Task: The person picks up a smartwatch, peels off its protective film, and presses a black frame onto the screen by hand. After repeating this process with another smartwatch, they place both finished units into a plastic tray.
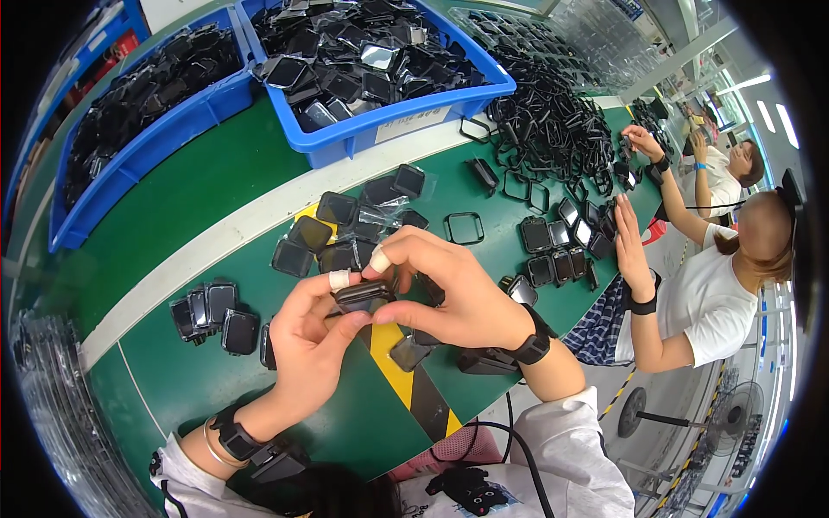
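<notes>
A small dark, square, glassy-faced piece with rounded corners (363, 299), like a watch cover, is held up over the green table. My left hand (309, 335) grips its left side between thumb and fingers. My right hand (458, 298) pinches its right side, the thumb at the near edge. Pale tape wraps a finger of each hand. Beyond my hands lies a cluster of similar dark square covers (337, 208), some in clear film. More glassy covers (239, 331) sit left of my left hand. A dark cover (409, 352) lies beneath my right hand, partly hidden.
Two blue bins (315, 142) full of dark covers stand at the back. A heap of thin black frames (553, 121) lies far right, with a loose frame (465, 228) nearer. Covers in rows (561, 266) lie before a co-worker (691, 289). Yellow-black tape (406, 380) crosses the table (199, 406).
</notes>
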Demonstrator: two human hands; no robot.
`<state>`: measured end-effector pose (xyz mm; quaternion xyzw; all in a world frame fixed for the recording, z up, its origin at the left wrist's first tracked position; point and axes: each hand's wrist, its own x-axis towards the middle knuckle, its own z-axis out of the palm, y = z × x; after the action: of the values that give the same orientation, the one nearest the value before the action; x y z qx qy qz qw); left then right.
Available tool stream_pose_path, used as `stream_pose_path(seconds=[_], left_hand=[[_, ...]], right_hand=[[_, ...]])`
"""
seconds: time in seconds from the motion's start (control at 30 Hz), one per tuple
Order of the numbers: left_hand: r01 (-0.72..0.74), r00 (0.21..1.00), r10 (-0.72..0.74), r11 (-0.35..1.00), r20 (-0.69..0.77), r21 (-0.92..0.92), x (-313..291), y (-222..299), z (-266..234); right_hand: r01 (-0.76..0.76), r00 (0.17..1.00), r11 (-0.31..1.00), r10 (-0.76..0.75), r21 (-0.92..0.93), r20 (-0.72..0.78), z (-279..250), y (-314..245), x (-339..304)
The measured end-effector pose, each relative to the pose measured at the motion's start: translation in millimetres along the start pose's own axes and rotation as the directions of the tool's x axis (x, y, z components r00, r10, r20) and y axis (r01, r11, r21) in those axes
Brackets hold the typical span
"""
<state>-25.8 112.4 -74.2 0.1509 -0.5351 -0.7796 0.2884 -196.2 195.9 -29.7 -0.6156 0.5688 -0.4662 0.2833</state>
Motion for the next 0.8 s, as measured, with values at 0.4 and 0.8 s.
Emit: stream_pose_path(seconds=[0.4,0.8], left_hand=[[-0.083,0.995,0.086,0.994,-0.042,0.069,-1.5,-0.5,3.2],[-0.125,0.992,0.125,0.992,0.003,0.011,-2.2,-1.6,-8.5]], right_hand=[[0.023,0.998,0.999,-0.026,-0.038,-0.065,5.2,0.7,-3.5],[0.026,0.999,0.998,-0.024,0.052,-0.035,12.3,-1.5,-2.8]])
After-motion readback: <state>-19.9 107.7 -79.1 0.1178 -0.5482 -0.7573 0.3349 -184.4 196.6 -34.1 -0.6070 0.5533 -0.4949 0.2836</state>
